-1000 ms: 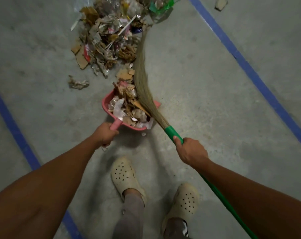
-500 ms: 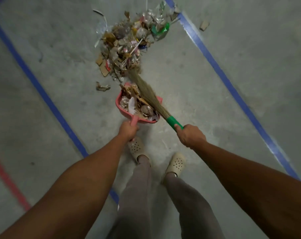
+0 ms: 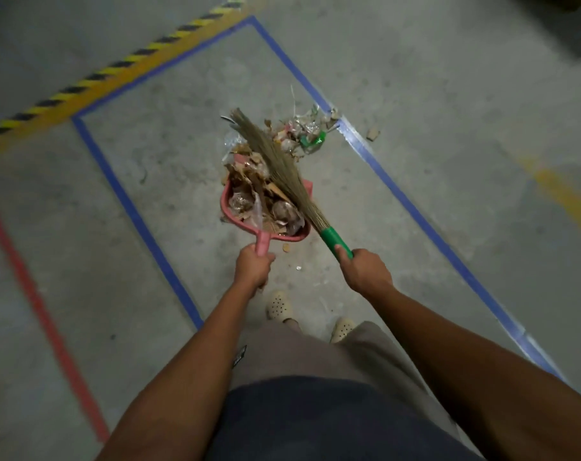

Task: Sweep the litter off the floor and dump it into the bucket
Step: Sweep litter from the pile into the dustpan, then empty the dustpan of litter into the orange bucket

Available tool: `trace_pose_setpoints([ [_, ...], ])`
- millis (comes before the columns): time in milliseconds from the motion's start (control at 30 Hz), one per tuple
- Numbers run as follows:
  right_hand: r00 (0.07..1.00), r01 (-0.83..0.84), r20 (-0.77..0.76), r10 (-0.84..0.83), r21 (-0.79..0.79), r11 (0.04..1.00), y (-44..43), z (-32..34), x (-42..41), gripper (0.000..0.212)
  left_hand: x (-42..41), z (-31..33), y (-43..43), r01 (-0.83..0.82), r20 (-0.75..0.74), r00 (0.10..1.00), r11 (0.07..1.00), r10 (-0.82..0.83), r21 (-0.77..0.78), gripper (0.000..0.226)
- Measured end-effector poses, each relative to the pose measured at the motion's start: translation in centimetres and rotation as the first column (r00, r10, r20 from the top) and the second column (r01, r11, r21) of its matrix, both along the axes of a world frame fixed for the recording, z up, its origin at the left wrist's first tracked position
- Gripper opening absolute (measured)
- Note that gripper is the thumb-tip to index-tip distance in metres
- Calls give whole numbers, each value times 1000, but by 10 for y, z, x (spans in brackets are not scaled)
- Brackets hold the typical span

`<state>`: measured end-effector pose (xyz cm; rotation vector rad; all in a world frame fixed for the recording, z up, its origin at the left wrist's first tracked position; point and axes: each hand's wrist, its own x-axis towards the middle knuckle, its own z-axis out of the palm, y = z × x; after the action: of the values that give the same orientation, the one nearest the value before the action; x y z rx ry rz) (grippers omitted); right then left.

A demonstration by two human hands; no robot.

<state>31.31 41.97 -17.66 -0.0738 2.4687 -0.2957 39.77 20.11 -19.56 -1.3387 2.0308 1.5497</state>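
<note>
A pink dustpan (image 3: 227, 207), heaped with cardboard scraps and wrappers, is held above the concrete floor by my left hand (image 3: 253, 267), which grips its handle. My right hand (image 3: 365, 271) grips the green handle of a straw broom (image 3: 276, 164). The broom's bristles lie across the load in the pan. Beyond the pan a smaller pile of litter (image 3: 302, 134) stays on the floor, with a green scrap in it. No bucket is in view.
Blue tape lines (image 3: 129, 207) frame a rectangle on the floor around me. A yellow-black hazard stripe (image 3: 83, 84) runs at far left and a red line (image 3: 39, 311) at near left. A lone cardboard scrap (image 3: 372, 133) lies outside the blue line. My feet (image 3: 279, 306) stand below the pan.
I have straightened up, so the view is higher and wider. The dustpan has lifted with its load, and the broom's bristles came off the floor pile onto the pan.
</note>
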Motion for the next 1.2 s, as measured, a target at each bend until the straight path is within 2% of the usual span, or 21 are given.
trace_pose_setpoints([
  [333, 992, -82, -105, 72, -93, 992, 1, 52, -19, 66, 7, 58, 13, -162, -141, 979, 983, 149, -87, 6],
  [700, 927, -357, -196, 320, -198, 913, 56, 85, -41, 64, 37, 107, 102, -458, -249, 868, 886, 429, -68, 1],
  [1000, 808, -588, -209, 551, -238, 773, 59, 105, 22, 62, 143, 130, 151, -688, -293, 707, 722, 644, -75, 10],
  [1200, 632, -775, -217, 744, -193, 602, 43, 114, 124, 60, 276, 126, 185, -816, -282, 571, 571, 772, -88, 11],
])
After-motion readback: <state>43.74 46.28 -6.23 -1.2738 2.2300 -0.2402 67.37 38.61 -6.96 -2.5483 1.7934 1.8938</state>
